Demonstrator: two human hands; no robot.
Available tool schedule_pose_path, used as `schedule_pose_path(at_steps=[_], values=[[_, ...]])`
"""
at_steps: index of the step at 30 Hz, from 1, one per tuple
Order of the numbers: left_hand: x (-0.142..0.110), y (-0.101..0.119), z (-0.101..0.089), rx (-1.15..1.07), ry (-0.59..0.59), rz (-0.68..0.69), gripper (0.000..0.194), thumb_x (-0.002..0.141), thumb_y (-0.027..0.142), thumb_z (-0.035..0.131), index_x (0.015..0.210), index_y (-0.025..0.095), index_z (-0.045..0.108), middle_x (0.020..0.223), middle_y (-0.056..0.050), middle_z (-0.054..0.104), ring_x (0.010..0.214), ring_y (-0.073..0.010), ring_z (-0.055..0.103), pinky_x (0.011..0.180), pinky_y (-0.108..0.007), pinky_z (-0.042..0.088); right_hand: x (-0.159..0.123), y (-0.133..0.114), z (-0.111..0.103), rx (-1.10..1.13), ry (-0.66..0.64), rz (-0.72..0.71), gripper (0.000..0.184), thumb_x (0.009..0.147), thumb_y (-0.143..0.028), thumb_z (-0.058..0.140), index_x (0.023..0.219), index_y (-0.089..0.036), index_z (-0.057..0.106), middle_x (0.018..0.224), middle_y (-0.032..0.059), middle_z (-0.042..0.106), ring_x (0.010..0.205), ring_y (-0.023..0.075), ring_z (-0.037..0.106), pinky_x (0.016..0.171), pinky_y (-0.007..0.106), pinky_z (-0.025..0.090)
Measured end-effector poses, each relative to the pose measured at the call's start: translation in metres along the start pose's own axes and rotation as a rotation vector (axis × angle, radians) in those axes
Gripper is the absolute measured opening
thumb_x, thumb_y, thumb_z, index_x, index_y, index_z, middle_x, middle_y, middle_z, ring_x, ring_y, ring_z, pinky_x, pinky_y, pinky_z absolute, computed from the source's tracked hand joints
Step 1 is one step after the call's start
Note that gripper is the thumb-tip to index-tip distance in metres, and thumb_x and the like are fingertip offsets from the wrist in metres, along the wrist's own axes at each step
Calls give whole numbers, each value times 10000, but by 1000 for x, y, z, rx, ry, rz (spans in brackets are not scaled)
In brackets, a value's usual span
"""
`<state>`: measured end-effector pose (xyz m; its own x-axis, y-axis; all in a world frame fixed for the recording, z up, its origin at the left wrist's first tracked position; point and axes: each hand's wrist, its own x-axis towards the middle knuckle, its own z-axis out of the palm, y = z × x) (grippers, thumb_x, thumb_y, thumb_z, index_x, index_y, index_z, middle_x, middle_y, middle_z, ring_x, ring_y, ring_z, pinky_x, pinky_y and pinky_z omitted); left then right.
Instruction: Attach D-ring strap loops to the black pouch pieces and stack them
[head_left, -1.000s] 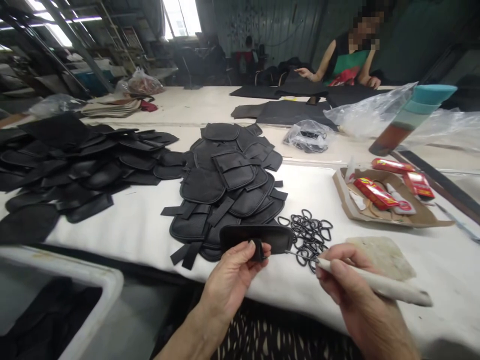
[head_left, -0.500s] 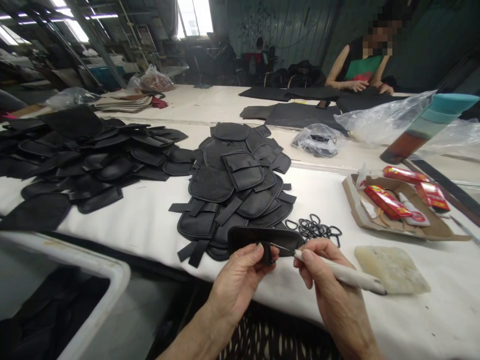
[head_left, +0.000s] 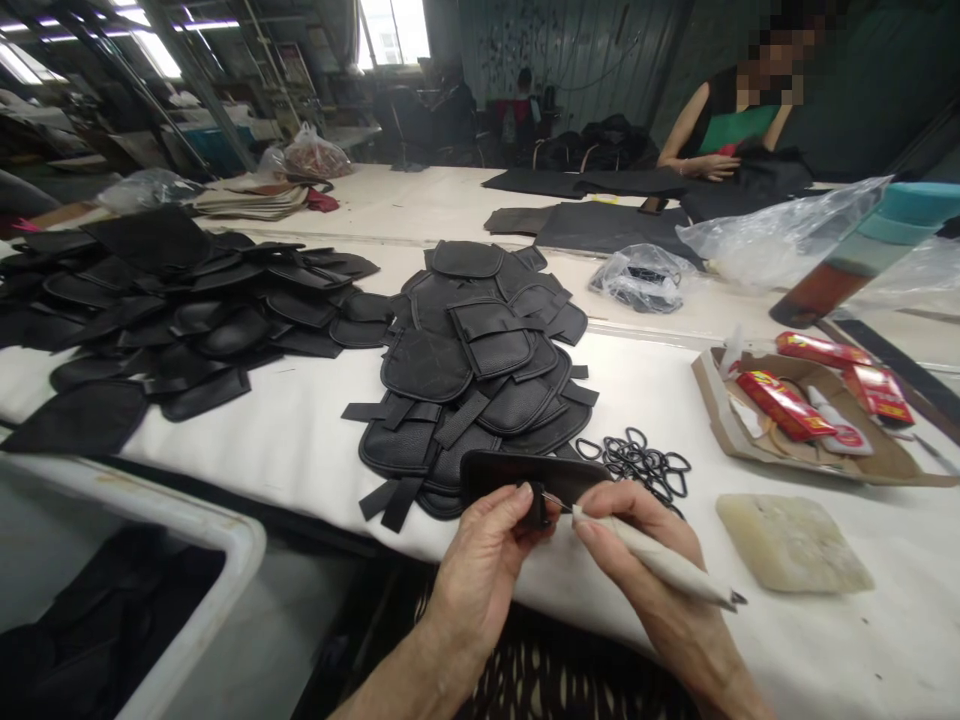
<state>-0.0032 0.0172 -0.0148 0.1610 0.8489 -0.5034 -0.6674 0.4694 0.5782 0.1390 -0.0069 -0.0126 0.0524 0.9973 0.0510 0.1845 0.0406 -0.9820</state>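
My left hand pinches a folded black strap on a black leather piece with rounded corners. My right hand grips a pale-handled awl, its thin metal tip pointing left at the strap. Exactly where the tip ends is hidden by the strap and my left fingers. Just behind my right hand lies a heap of black D-rings. Beyond my left hand, similar black leather pieces with short straps are piled on the white table.
A larger heap of black pieces spreads at left, above a white bin. To the right are a yellowish block, a cardboard tray with red boxes, and a bottle. Across the table a person handles black material.
My right hand has moved the awl left, so its tip now sits closer to the strap. My left hand keeps its pinch. The person opposite has lifted some black material.
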Motion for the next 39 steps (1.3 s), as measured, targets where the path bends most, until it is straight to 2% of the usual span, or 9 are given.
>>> schedule_pose_path(at_steps=[3,7,13,16,19,23,30,36,39], values=[[0,-3,2,-4,59,44,113,664,221,749,656,117,707,681,-71,703,696,-167,622,735,-297,471,1,-2,-11,-89,-106,-148,83,816,-264,597,753,-220,564,744,4,582,666,144,533,593,233,444],[-1,-2,4,-6,79,54,124,648,215,758,637,113,690,640,-60,689,652,-147,612,705,-276,466,4,-9,-25,-205,-180,-197,134,790,-258,617,671,-223,567,649,-5,554,576,141,524,526,223,455],[-3,-2,6,-29,118,58,126,628,197,772,645,118,676,639,-56,692,655,-148,625,707,-283,475,-8,-18,-33,-109,50,-249,121,735,-262,662,626,-233,618,651,20,616,560,159,564,490,226,475],[-3,-3,7,-23,107,70,127,631,196,768,641,108,677,636,-59,688,654,-146,625,694,-276,477,-14,-19,-40,-65,91,-186,110,689,-280,701,609,-232,644,649,37,641,547,177,584,478,247,489],[-2,-3,8,-29,109,81,126,629,193,767,630,106,676,625,-56,681,652,-147,625,685,-277,478,-18,-22,-45,-8,56,-154,135,665,-332,730,589,-239,670,612,39,646,499,179,588,426,247,490],[-1,-3,9,-33,115,90,133,625,198,769,615,107,674,614,-53,674,642,-147,621,671,-276,476,-24,-24,-45,-35,194,-194,49,695,-284,715,672,-259,679,682,35,660,527,172,603,444,234,501],[2,-3,5,-44,81,91,112,647,188,751,596,113,685,601,-44,673,610,-130,610,670,-269,474,-14,-12,-58,-26,26,-208,129,674,-351,729,600,-248,704,580,31,655,468,168,595,419,222,504],[3,-2,6,-82,63,85,113,648,155,741,562,116,678,573,-39,660,588,-125,604,650,-264,482,-25,-17,-53,-75,136,-225,32,713,-286,699,698,-264,681,692,16,672,554,164,629,478,202,508],[1,0,7,-78,59,78,111,658,155,738,576,111,679,587,-41,661,596,-123,603,658,-264,488,-29,-19,-50,-77,114,-244,30,727,-274,686,705,-259,673,685,18,669,574,171,636,504,205,514]])
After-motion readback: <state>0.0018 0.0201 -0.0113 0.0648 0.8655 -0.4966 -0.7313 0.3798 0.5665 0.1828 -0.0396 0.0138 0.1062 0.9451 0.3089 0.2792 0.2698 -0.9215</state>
